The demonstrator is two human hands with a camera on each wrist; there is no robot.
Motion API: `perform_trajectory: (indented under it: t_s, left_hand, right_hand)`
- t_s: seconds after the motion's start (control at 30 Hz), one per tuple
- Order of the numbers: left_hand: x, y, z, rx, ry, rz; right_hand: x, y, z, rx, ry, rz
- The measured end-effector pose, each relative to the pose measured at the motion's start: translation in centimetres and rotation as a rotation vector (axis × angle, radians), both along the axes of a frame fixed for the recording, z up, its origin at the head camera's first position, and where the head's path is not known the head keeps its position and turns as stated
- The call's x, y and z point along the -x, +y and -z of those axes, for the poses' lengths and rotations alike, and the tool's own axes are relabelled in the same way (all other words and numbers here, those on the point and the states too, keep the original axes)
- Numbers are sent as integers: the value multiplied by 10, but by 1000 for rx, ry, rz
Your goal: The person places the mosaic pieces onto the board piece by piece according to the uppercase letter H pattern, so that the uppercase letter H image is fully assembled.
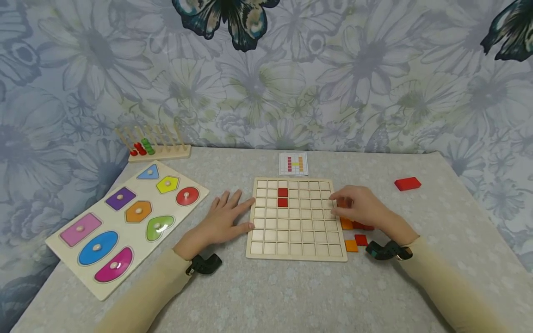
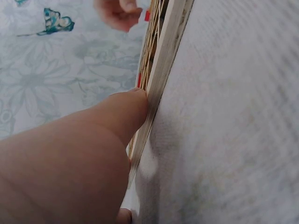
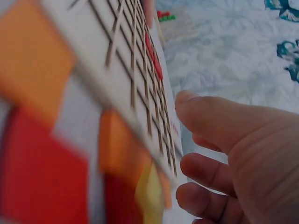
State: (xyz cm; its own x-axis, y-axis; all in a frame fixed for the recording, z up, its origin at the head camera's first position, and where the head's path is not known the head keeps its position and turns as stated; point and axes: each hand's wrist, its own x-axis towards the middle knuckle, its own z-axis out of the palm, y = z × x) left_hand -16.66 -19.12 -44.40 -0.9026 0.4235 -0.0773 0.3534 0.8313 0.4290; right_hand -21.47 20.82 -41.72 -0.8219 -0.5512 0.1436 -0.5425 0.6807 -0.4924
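The grid board (image 1: 294, 224) is laid centrally; its left edge is touched by the spread left hand (image 1: 225, 222), presumably for steadying. The right hand (image 1: 362, 206) is loosely bent, nothing visibly pinched, near tiles (image 1: 351, 246) apparently kept within reach.

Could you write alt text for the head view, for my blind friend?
A person's left hand touches the left edge of a grid board holding two red tiles; the right hand is by its right edge, near red and orange tiles. Beyond the board lies a card; a shape puzzle and bead rack are at left.
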Motion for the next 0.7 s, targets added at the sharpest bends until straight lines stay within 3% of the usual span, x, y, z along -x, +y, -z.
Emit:
perform_trajectory:
  t_s: [0.3, 0.57, 0.7]
  left_hand:
    - [0, -1, -2, 12, 4, 1]
    - [1, 1, -2, 5, -12, 2]
    - [0, 0, -2, 11, -12, 2]
  right_hand:
    - [-24, 55, 8, -47, 35, 104]
    - [-28, 72, 1, -140, -67, 122]
    - [-28, 75, 3, -138, -106, 114]
